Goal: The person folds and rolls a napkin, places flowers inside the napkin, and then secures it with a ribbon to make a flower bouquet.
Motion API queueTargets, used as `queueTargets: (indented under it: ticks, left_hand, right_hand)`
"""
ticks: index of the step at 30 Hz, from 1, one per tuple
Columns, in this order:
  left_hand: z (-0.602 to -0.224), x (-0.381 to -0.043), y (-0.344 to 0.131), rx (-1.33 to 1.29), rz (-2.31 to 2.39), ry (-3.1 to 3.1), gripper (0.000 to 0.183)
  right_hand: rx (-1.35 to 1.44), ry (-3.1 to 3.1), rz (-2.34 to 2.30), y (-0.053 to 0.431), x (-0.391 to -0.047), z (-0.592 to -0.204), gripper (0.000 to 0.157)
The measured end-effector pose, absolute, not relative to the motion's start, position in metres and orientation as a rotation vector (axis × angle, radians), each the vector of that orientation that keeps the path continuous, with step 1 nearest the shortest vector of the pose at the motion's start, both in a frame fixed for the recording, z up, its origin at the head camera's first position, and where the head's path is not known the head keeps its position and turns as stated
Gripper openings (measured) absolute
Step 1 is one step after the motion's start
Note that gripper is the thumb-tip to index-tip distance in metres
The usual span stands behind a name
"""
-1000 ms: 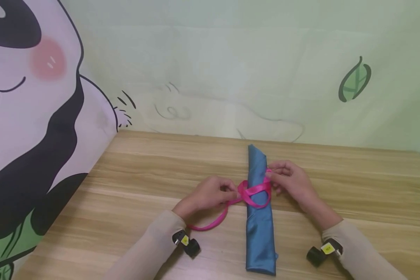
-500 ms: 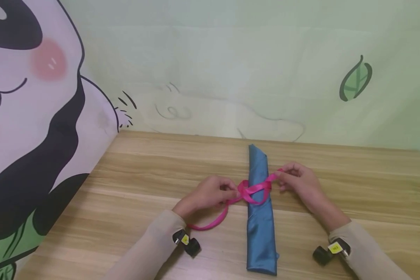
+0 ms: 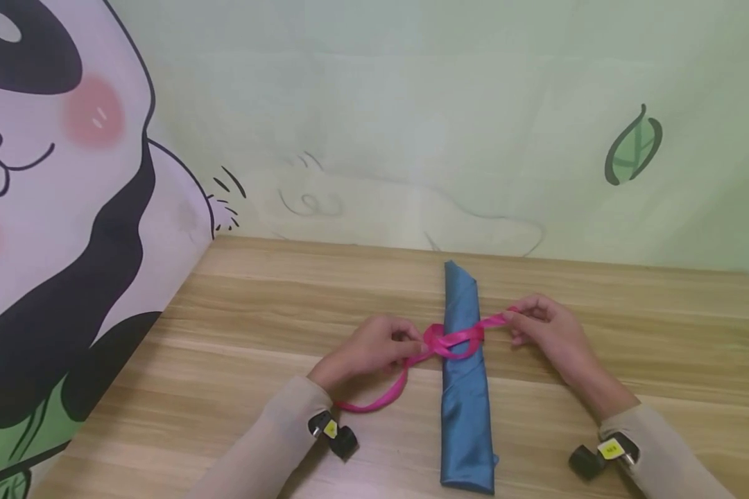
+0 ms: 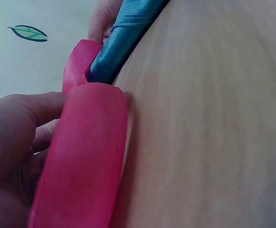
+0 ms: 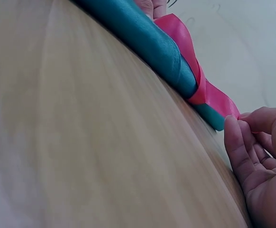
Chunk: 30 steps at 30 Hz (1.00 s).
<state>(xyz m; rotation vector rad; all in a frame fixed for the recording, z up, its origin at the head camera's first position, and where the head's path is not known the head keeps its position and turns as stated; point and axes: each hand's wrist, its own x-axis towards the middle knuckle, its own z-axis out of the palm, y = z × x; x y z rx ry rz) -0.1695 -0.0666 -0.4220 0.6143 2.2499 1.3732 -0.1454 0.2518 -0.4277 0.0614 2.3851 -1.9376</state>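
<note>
A rolled blue satiny cloth (image 3: pixel 466 416) lies lengthwise on the table, pointing away from me. Round its upper middle runs a pink ribbon (image 3: pixel 458 339), crossed over itself with a loop on top. On the left, my left hand (image 3: pixel 377 346) pinches the ribbon close beside the roll; a loose tail curves below that hand. My right hand (image 3: pixel 546 329) pinches the other end between thumb and fingertips, off to the right, and that stretch looks taut. In the left wrist view a wide band of ribbon (image 4: pixel 86 156) hides part of the left fingers.
The wood-grain table (image 3: pixel 256 298) reaches back to a pale green backdrop (image 3: pixel 374 104) printed with a leaf. A large panda picture (image 3: pixel 100 208) stands along the left side. Small black cameras sit on both wrists.
My right hand has moved right, away from the roll, drawing the ribbon end out with it. The loop over the cloth has become smaller and flatter. My left hand has stayed in place.
</note>
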Motion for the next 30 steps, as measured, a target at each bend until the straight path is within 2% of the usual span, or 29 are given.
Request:
queueTargets:
  ticks: [30]
  left_hand:
    - [-0.42, -0.169, -0.068, 0.617, 1.387, 2.247, 0.007]
  right_hand:
    - [0.097, 2.51, -1.832, 0.288, -0.126, -0.427, 0.037]
